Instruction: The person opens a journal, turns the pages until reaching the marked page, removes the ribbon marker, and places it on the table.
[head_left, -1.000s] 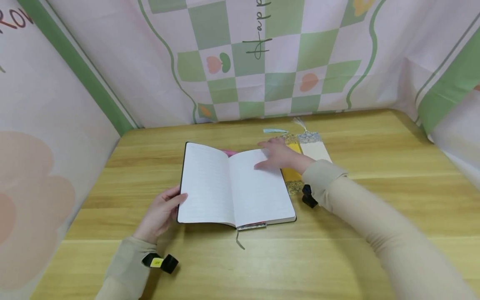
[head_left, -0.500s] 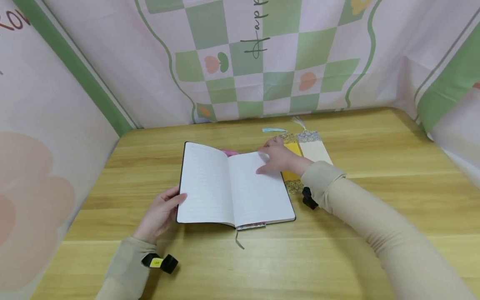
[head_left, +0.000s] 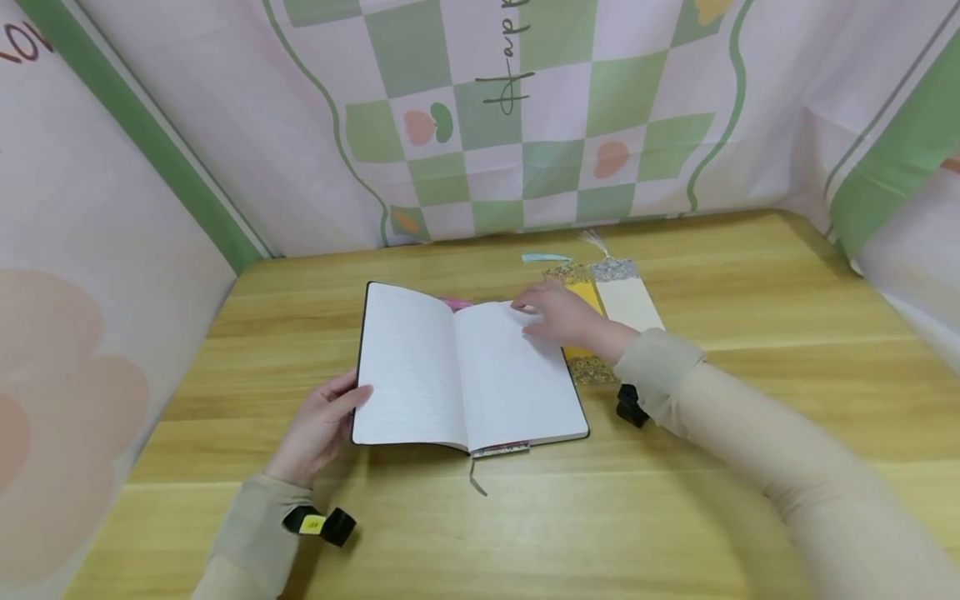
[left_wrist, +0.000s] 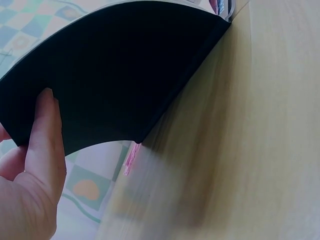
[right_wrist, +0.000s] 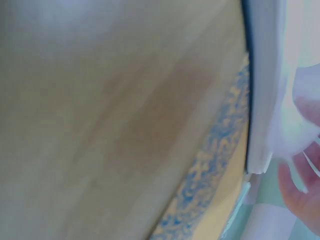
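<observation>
A notebook with a dark cover lies spread at pale pages on the wooden table. My left hand grips its left edge, thumb over the page; in the left wrist view its fingers lie against the raised black cover. Over the upper right page hovers my right hand, thumb and fingers parted and loosely bent at the page's top edge. The right wrist view shows that hand beside the page block. A patterned strip and a thin ribbon stick out at the notebook's bottom.
Right of the notebook lie a yellow bookmark with patterned ends, partly beneath my right hand, and a white bookmark with a white tassel. A light blue tassel and something pink show behind. Printed cloth hangs at the back.
My right hand has shifted slightly right, and its fingers have drawn back from beyond the page's top edge. The left hand keeps its grip on the cover.
</observation>
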